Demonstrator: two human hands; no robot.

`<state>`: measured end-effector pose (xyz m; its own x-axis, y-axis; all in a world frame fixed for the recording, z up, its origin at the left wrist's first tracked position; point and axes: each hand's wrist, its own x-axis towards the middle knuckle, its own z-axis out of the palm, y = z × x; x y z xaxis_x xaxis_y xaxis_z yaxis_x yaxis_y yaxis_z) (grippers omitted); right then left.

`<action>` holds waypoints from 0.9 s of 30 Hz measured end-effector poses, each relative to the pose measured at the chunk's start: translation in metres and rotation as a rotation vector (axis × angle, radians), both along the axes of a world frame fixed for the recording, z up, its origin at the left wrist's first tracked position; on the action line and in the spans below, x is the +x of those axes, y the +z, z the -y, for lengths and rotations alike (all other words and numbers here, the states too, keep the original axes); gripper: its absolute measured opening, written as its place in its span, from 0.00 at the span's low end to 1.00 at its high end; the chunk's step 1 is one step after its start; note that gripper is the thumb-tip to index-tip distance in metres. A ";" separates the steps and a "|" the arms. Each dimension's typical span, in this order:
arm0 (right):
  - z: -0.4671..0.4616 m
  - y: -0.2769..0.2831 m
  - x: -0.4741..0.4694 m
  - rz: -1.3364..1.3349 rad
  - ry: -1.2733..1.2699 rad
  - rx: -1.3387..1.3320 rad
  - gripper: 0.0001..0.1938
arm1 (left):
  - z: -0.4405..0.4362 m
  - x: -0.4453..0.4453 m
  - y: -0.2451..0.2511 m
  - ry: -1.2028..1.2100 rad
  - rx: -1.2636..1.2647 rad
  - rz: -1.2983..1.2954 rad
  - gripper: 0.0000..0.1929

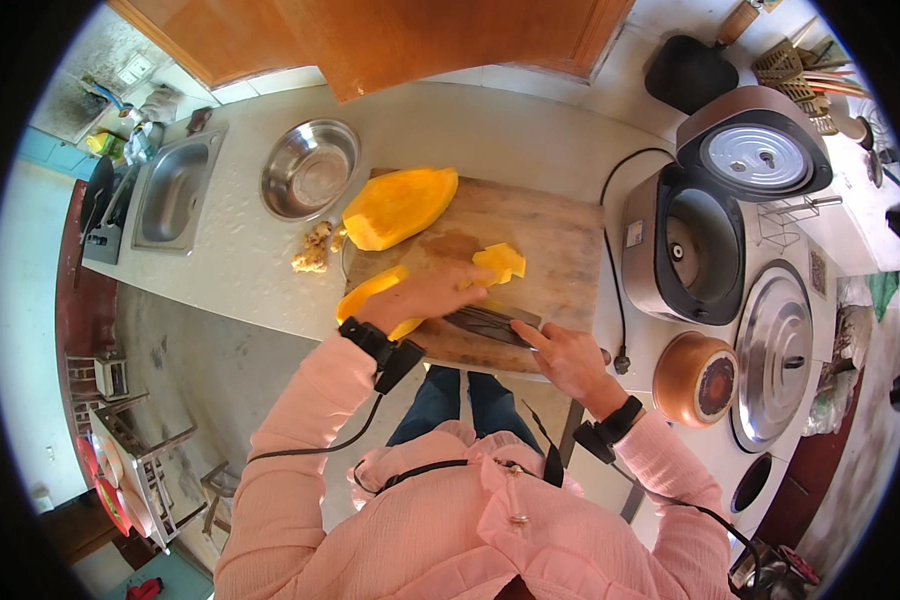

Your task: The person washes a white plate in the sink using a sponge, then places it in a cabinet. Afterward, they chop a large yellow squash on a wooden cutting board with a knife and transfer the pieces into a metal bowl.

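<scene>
A wooden cutting board point(547, 225) lies on the counter before me. My right hand point(570, 360) holds a kitchen knife point(491, 324), index finger along its blade, which lies low over the board's near part. My left hand point(435, 291) reaches across the board just beyond the blade, its fingertips near some cut pumpkin pieces point(501, 262); whether it grips any is hidden. Under and beside the left wrist lies a long pumpkin slice point(371, 291), partly covered. A large peeled pumpkin chunk point(401, 208) rests at the board's far left corner.
Left of the board are a steel bowl point(311, 171), ginger-like pieces point(313, 247) and a sink point(176, 195). On the right stand an open rice cooker point(682, 240) with its power cord point(607, 255), a copper-coloured pot point(694, 379) and a large metal lid point(774, 356).
</scene>
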<state>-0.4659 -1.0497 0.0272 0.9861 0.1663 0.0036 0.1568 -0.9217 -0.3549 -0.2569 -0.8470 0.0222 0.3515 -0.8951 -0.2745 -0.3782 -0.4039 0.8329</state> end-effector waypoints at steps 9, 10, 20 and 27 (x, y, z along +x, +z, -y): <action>-0.039 -0.020 0.008 -0.276 -0.272 0.480 0.18 | -0.152 0.001 -0.040 0.737 0.457 0.101 0.33; -0.042 -0.024 0.010 -0.303 -0.288 0.466 0.18 | -0.158 -0.005 -0.050 0.737 0.416 0.084 0.34; -0.023 -0.024 0.025 -0.263 -0.417 0.349 0.14 | -0.102 -0.037 -0.071 0.849 0.163 -0.088 0.31; -0.053 0.012 0.023 -0.265 -0.334 0.375 0.10 | -0.074 -0.052 -0.064 0.909 0.192 -0.090 0.29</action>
